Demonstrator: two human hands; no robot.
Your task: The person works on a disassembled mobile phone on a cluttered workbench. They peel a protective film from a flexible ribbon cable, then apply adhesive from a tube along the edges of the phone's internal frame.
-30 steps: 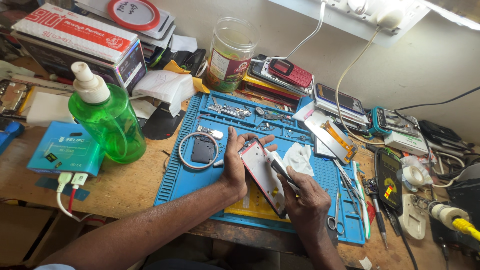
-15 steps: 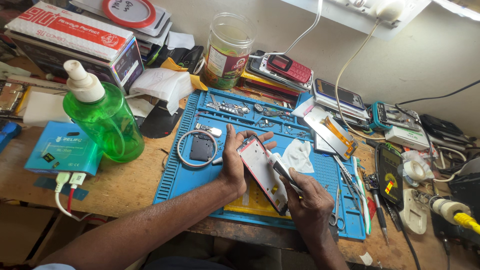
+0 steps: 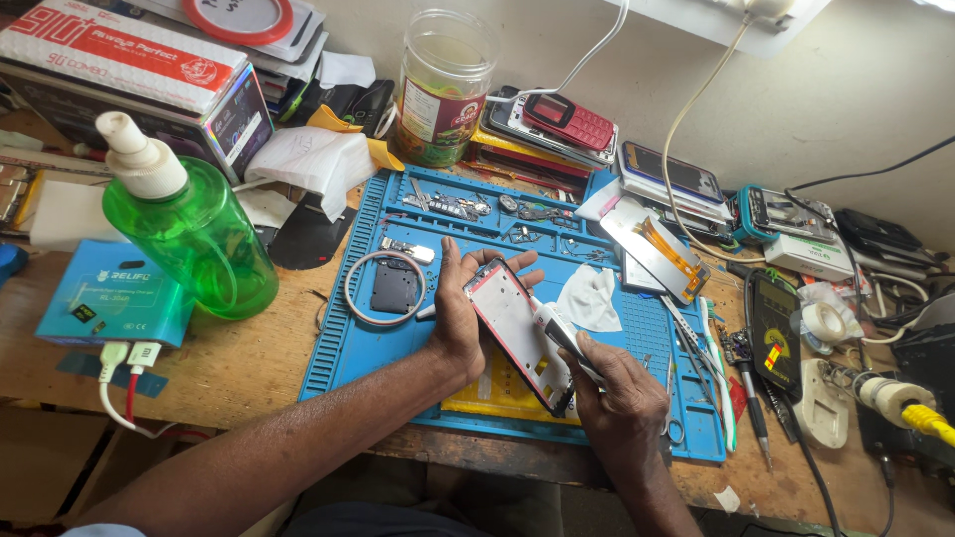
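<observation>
Here the left hand [image 3: 460, 320] grips a thin phone frame [image 3: 517, 333] by its long edge, tilted above the blue repair mat [image 3: 348, 348]. The right hand [image 3: 622, 403] presses a white tool [image 3: 557, 333] on it. The frame looks light, stiff and fragile; hold the edges. At ten o'clock stands a green spray bottle [image 3: 189, 234].

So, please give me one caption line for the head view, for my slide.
Left hand tilts a phone frame over a blue repair mat while the right hand applies a white tool.
</observation>
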